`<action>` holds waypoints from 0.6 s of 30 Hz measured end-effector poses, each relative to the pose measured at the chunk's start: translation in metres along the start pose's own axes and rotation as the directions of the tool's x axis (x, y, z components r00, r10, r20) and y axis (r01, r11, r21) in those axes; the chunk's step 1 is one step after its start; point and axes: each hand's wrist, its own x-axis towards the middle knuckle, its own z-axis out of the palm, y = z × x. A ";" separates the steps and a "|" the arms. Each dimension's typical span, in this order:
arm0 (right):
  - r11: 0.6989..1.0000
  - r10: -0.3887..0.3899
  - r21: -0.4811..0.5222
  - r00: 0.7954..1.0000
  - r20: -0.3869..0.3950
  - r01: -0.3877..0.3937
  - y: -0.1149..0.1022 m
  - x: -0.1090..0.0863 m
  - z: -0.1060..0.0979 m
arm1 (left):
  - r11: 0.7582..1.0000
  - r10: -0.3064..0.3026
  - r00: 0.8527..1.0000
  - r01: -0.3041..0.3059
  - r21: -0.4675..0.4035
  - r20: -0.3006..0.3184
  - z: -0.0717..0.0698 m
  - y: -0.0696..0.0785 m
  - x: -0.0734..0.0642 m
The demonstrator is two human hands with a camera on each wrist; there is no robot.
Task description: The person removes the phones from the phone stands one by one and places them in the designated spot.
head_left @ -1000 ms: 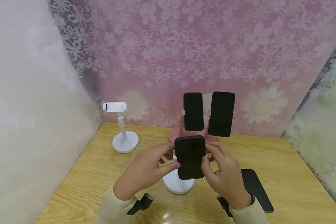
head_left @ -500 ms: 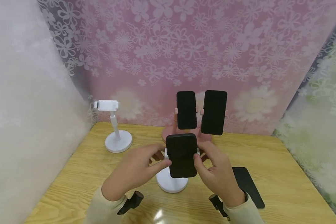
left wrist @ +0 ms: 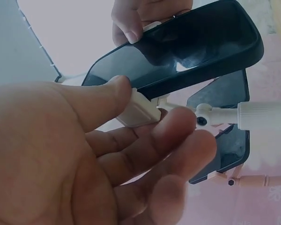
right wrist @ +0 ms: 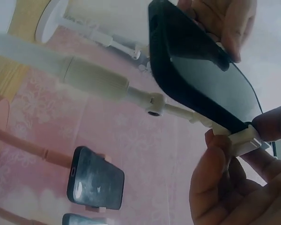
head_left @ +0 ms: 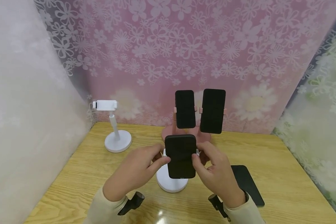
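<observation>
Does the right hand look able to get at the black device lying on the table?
Probably yes: the black device lies nearby, nothing seen on it, but the right hand would first have to leave the white clamp.

Head view: held phone (head_left: 180,159) hides stand's pole (right wrist: 96,78)

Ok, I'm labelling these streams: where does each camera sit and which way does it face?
Head: worn on the head, facing forward and down at the phone between left hand and right hand; sleeves show.
Left wrist: on that wrist, facing past the left hand toward the phone and white clamp; the right hand shows beyond.
Right wrist: on that wrist, facing past the right hand toward the same phone; the left hand shows beyond.
Shared: both wrist views show the phone, both hands and pink backdrop.
</observation>
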 end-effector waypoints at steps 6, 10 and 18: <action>0.993 0.080 0.089 0.996 0.030 -0.082 -0.005 0.000 -0.003 | 0.999 0.038 0.999 -0.038 0.010 -0.010 -0.001 0.000 -0.001; 0.978 0.145 0.141 0.988 0.058 -0.152 -0.007 0.000 -0.005 | 1.000 0.018 1.000 -0.018 -0.010 -0.004 -0.001 0.002 -0.002; 0.920 0.271 0.245 0.948 0.168 -0.306 -0.013 0.003 -0.012 | 0.997 0.023 1.000 -0.024 -0.078 -0.016 -0.003 0.005 -0.004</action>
